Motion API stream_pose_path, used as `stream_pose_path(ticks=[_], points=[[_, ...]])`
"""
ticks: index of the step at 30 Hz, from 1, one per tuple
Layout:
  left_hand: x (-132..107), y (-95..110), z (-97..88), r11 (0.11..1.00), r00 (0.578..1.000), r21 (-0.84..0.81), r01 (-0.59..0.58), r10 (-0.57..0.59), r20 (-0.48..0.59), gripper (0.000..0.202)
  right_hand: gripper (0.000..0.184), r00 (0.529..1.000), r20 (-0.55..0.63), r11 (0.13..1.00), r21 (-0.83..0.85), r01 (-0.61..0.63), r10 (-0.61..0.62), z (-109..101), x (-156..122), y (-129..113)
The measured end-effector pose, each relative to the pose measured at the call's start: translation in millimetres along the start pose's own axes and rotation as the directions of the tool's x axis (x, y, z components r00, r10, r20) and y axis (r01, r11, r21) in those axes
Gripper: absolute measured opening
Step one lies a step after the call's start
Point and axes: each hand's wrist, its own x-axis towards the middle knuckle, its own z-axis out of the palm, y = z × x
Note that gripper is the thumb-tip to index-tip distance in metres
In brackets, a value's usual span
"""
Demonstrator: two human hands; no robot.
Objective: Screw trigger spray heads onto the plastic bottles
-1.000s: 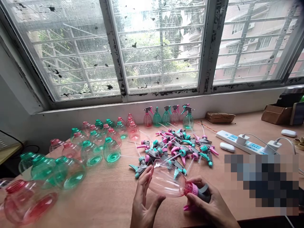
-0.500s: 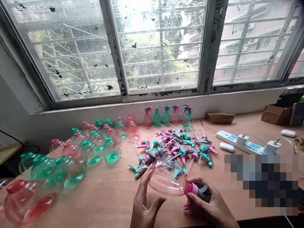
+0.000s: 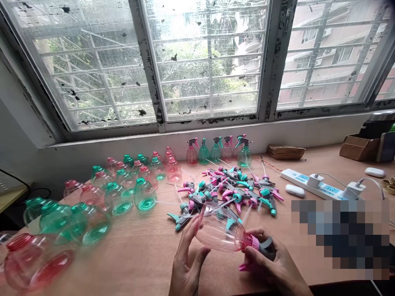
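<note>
A clear pink bottle (image 3: 219, 232) lies sideways between my hands above the table's near side, its neck to the right. My left hand (image 3: 189, 255) holds it at the base end, fingers against the far side and the thumb bent below. My right hand (image 3: 274, 263) is closed around the collar of a spray head (image 3: 266, 248), dark grey with a pink ring and pink trigger, which sits on the bottle's neck. Just beyond the bottle spreads a pile of loose spray heads (image 3: 212, 189), grey with pink or teal parts and thin tubes.
Several open pink and green bottles (image 3: 146, 197) stand along the left. Several bottles with spray heads (image 3: 226, 152) line up by the window wall. At the right are a power strip (image 3: 330, 191) with plugs, a white case (image 3: 295, 190) and a cardboard box (image 3: 359, 149).
The bottle and spray head have shifted slightly right. My left thumb has moved a little to the left. The pile and standing bottles stay as they were.
</note>
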Motion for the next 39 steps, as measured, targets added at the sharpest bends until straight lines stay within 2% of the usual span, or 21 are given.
stream_pose_path(ticks=[3, 7, 12, 16, 19, 22, 26, 30, 34, 39], points=[[-0.5, 1.8, 0.8, 0.998, 1.000, -0.063, 0.027, -0.026, 0.012, 0.045, 0.040, 1.000, 0.006, 1.000, -0.008, 0.011, -0.011, 0.2, 0.1, 0.1], [-0.9, -1.8, -0.7, 0.995, 1.000, -0.094, 0.021, -0.020, 0.013, 0.053, 0.039, 0.999, 0.023, 0.999, -0.030, -0.026, 0.027, -1.1, 0.2, 2.0], [-1.9, -6.1, -1.4, 0.991, 0.998, -0.126, 0.049, -0.054, -0.032, 0.055, 0.039, 0.996, 0.058, 0.998, -0.003, -0.064, 0.064, -1.9, -0.5, 1.2], [-0.7, -2.5, 1.8, 0.995, 0.998, -0.095, 0.030, -0.034, -0.044, 0.050, 0.039, 0.995, 0.071, 0.997, 0.034, -0.066, 0.064, -0.5, -1.4, -3.0], [1.2, 0.2, 3.6, 0.999, 0.999, -0.049, -0.011, 0.009, -0.050, 0.045, 0.040, 0.998, 0.040, 0.997, 0.066, -0.047, 0.045, 0.7, -1.6, -5.4], [1.7, 0.4, 3.2, 0.999, 0.999, -0.044, -0.001, -0.002, -0.049, 0.044, 0.042, 0.999, 0.016, 0.997, 0.064, -0.039, 0.038, 1.3, -1.3, -5.6], [0.2, -2.2, 0.7, 0.999, 1.000, -0.039, 0.019, -0.020, -0.023, 0.053, 0.040, 0.999, 0.027, 0.999, 0.006, -0.035, 0.035, 1.4, -1.5, -3.7], [-1.2, -5.4, -0.7, 0.998, 0.998, -0.042, 0.041, -0.043, -0.048, 0.061, 0.040, 0.996, 0.029, 0.997, 0.002, -0.079, 0.079, 0.8, -2.1, -2.7], [-0.8, -5.6, 0.3, 0.998, 0.999, -0.062, 0.017, -0.020, -0.048, 0.055, 0.038, 0.997, 0.052, 0.998, -0.007, -0.059, 0.060, -1.3, -1.8, -3.3], [0.0, -3.5, 0.6, 1.000, 1.000, -0.004, -0.024, 0.024, -0.017, 0.048, 0.042, 0.999, 0.031, 0.999, 0.032, -0.045, 0.044, -1.5, -1.6, -4.5]])
